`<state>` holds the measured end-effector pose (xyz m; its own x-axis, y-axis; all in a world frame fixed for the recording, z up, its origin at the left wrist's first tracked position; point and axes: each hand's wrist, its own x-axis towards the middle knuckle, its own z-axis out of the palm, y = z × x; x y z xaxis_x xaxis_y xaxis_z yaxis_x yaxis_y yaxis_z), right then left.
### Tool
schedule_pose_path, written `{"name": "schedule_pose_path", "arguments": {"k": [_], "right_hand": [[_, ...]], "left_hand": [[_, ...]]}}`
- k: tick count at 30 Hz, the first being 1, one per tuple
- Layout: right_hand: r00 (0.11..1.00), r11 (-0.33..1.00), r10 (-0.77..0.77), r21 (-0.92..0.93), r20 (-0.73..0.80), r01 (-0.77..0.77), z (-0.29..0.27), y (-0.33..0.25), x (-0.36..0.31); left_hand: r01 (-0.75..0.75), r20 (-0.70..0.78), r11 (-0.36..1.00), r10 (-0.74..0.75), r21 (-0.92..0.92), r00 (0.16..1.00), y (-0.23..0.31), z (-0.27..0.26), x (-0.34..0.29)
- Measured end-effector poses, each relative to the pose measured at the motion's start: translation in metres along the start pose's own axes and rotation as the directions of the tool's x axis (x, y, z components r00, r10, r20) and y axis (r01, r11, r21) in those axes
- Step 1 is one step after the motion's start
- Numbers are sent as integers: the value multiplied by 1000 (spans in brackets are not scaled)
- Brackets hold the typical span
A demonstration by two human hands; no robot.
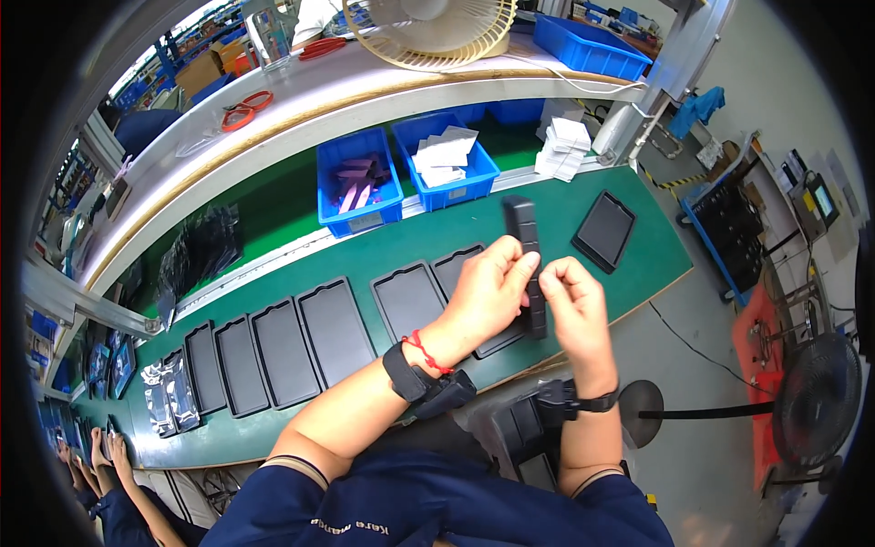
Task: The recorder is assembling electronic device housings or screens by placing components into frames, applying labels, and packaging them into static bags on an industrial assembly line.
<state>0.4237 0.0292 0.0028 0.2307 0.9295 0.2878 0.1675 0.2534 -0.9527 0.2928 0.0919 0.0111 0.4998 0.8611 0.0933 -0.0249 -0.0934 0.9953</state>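
Over the green worktable I hold up a black plastic tray (521, 223), turned so that its long notched edge faces me. My left hand (492, 284) is closed on the tray's left side, thumb against the edge. On the other side my right hand (572, 305) has its fingers pinched together at the edge; the fingertips are partly hidden, and whether they grip it is unclear. Beneath and left of my hands lie more shallow black trays, among them one tray (407, 296) and another (334, 319). A further black tray (605, 228) rests to the right.
Behind the trays stand a blue bin (374, 217) of purplish pieces and a blue bin (472, 189) of white papers, beside a white stack (565, 146). Clear-wrapped items (170, 397) lie left. A shelf (310, 98) holds a fan (428, 32). Co-workers' hands (111, 448) show lower left.
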Motion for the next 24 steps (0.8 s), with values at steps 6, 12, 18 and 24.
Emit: {"name": "schedule_pose_path", "arguments": {"k": [6, 12, 18, 24], "right_hand": [[998, 983, 51, 177, 38, -57, -4, 8, -1], [959, 911, 251, 366, -131, -189, -66, 30, 32], [954, 901, 206, -338, -218, -272, -58, 61, 32], [970, 939, -81, -308, 231, 152, -4, -19, -9]], "left_hand": [[-114, -53, 993, 115, 16, 992, -2, 9, -6], [-120, -272, 988, 91, -92, 958, 10, -31, -8], [-89, -266, 991, 59, -102, 962, 16, -32, -13], [50, 2, 927, -53, -372, 999, -4, -10, -17]]}}
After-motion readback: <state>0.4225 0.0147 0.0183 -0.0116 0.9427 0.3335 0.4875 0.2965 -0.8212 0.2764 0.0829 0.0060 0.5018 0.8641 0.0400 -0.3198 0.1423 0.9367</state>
